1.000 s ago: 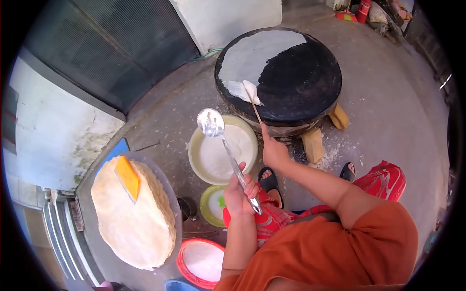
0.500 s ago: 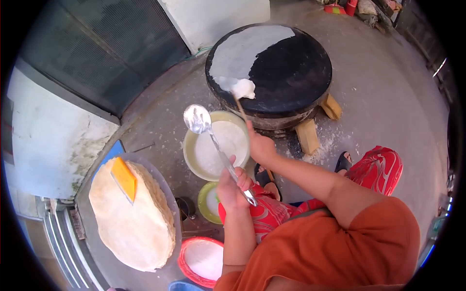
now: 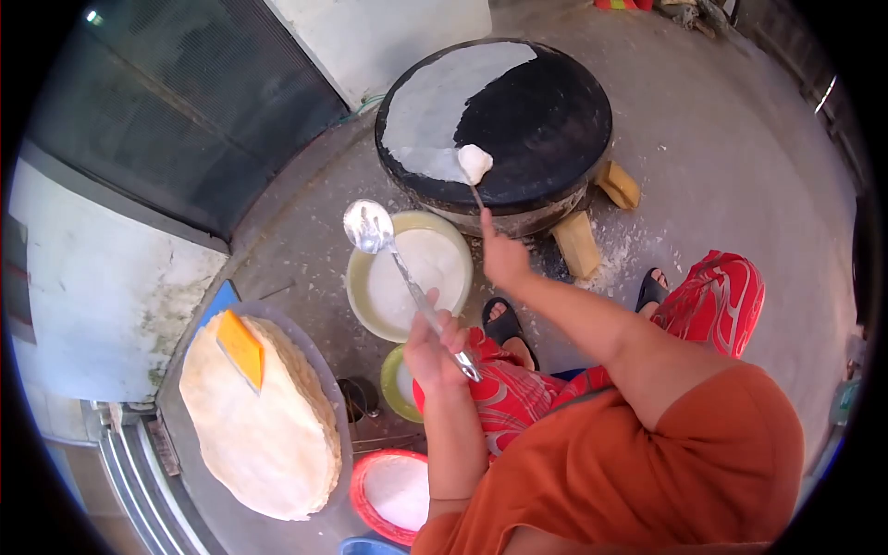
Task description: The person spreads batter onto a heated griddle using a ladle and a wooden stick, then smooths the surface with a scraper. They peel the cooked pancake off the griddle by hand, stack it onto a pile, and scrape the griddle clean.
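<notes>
My left hand [image 3: 438,348] is closed around the handle of a metal ladle [image 3: 369,227], whose bowl is smeared with white batter and tilts up above a pale basin [image 3: 359,310] of white batter. My right hand [image 3: 505,260] grips the thin handle of a batter spreader [image 3: 476,195], index finger stretched along it. A white lump of batter [image 3: 474,164] covers the spreader's far end, at the near edge of a round black griddle [image 3: 546,120]. A thin white sheet of batter [image 3: 435,97] coats the griddle's left part; the right part is bare black.
On the left stands a tall stack of flat round pancakes [image 3: 264,435] with an orange-handled scraper [image 3: 242,347] on top. A green bowl [image 3: 393,393] and a red basin [image 3: 365,504] sit near my legs. Wood blocks [image 3: 578,244] stick out from under the griddle.
My right hand has moved the spreader and its batter lump slightly rightward along the griddle's near edge. The ladle stays in my left hand. The whole view has shifted a little.
</notes>
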Demonstrator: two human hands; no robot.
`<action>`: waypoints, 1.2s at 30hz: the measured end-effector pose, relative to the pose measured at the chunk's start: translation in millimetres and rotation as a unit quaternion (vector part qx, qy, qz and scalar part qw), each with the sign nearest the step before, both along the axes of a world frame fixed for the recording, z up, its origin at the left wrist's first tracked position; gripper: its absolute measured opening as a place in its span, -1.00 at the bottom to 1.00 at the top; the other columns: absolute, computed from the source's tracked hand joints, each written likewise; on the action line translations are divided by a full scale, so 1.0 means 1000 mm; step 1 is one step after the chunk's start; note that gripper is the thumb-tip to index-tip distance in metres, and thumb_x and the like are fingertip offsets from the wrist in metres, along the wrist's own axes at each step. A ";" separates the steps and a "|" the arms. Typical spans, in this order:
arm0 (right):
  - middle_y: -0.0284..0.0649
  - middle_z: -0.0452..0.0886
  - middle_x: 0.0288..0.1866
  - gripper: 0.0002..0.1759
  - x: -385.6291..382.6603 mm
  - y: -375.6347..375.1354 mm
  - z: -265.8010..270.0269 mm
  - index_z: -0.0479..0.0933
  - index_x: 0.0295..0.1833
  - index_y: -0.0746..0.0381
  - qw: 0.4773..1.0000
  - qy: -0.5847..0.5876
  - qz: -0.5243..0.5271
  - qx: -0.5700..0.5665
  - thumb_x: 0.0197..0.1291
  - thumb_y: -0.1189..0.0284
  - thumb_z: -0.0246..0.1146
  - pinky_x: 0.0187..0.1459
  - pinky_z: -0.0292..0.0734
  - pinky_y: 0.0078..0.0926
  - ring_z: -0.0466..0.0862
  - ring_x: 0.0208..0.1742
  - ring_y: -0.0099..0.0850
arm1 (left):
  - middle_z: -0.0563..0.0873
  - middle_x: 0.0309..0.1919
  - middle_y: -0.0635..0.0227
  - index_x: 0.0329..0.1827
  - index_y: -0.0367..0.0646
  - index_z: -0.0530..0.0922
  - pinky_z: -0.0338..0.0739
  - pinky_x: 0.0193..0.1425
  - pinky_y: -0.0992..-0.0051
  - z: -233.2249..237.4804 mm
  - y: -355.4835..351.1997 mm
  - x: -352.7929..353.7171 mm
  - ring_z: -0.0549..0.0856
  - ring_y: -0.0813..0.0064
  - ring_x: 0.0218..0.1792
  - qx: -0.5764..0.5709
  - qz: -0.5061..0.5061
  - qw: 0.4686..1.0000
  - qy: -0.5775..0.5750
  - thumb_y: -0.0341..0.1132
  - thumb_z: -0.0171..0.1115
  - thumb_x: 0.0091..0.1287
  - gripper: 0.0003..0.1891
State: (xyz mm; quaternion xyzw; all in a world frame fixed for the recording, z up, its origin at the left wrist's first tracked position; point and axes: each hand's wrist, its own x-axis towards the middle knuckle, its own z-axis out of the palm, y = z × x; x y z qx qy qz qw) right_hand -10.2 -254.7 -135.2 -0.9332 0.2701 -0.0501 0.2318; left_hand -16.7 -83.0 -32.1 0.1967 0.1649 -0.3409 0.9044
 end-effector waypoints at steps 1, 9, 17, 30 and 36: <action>0.10 0.53 -0.33 -0.23 -0.009 -0.011 0.004 -0.20 0.36 0.28 0.999 0.002 -0.033 0.004 0.02 0.51 -0.05 -0.37 0.49 -0.21 0.59 -0.37 -0.10 | 0.37 -0.53 0.31 0.08 -0.34 0.29 0.19 -0.67 0.63 0.000 0.001 0.000 0.28 0.58 -0.66 -0.003 -0.003 1.000 -0.002 -0.28 -0.30 0.36 -0.64; 0.02 0.53 -0.37 -0.23 -0.027 0.003 -0.007 -0.20 0.36 0.29 0.994 0.035 0.053 -0.088 0.01 0.55 -0.05 -0.43 0.50 -0.24 0.61 -0.41 -0.15 | 0.37 -0.53 0.32 0.08 -0.34 0.28 0.21 -0.67 0.63 0.000 -0.002 -0.001 0.29 0.60 -0.65 -0.006 -0.009 1.000 -0.025 -0.27 -0.28 0.36 -0.64; 0.07 0.51 -0.26 -0.24 -0.070 -0.035 0.013 -0.28 0.37 0.22 0.998 0.061 -0.015 -0.028 0.07 0.55 -0.10 -0.33 0.51 -0.24 0.59 -0.32 -0.07 | 0.34 -0.54 0.34 0.07 -0.34 0.29 0.19 -0.68 0.64 0.005 -0.010 -0.003 0.28 0.60 -0.66 0.014 -0.011 1.000 -0.007 -0.29 -0.26 0.35 -0.65; -0.08 0.52 -0.51 -0.20 -0.100 -0.072 -0.009 -0.09 0.36 0.20 0.975 0.016 0.080 -0.207 -0.06 0.60 0.03 -0.55 0.44 -0.28 0.56 -0.54 -0.19 | 0.36 -0.53 0.34 0.07 -0.33 0.28 0.17 -0.65 0.63 0.000 -0.025 -0.001 0.26 0.58 -0.63 0.024 -0.039 0.999 -0.017 -0.26 -0.31 0.37 -0.64; -0.03 0.55 -0.37 -0.41 -0.111 -0.140 0.021 0.13 0.30 -0.14 0.992 0.025 -0.116 -0.030 0.11 0.44 -0.01 -0.34 0.47 -0.28 0.60 -0.33 -0.15 | 0.37 -0.52 0.33 0.06 -0.34 0.30 0.19 -0.66 0.64 -0.003 -0.032 -0.004 0.28 0.60 -0.64 0.023 -0.046 0.999 -0.008 -0.26 -0.29 0.37 -0.64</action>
